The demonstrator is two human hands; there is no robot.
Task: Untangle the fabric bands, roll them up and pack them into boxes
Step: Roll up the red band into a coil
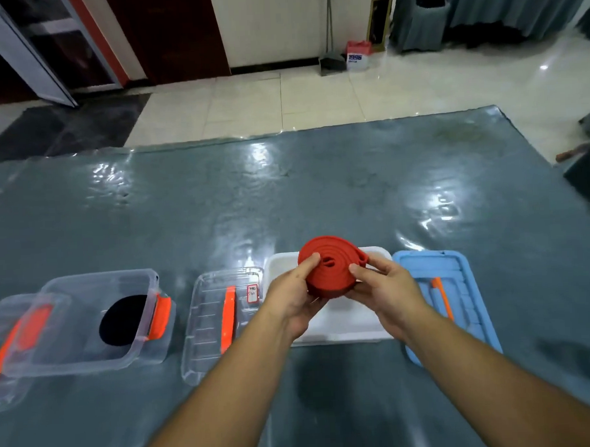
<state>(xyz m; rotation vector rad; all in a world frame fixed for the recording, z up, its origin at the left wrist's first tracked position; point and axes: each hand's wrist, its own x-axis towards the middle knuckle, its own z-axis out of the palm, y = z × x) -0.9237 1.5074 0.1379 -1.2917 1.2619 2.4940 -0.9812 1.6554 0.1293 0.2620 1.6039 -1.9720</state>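
Observation:
A red fabric band (329, 265), rolled into a flat coil, is held between both my hands above a white box (345, 326). My left hand (293, 291) grips the coil's left side with the thumb on top. My right hand (381, 287) holds the right side, its thumb pressing near the band's loose end. A black rolled band (120, 318) lies inside the clear box (98, 319) at the left, which has orange latches.
A clear lid (220, 318) with an orange handle lies left of the white box. A blue lid (449, 297) lies to its right. Another clear lid (18, 336) leans at the far left. The table has a shiny grey-blue cover (285, 190).

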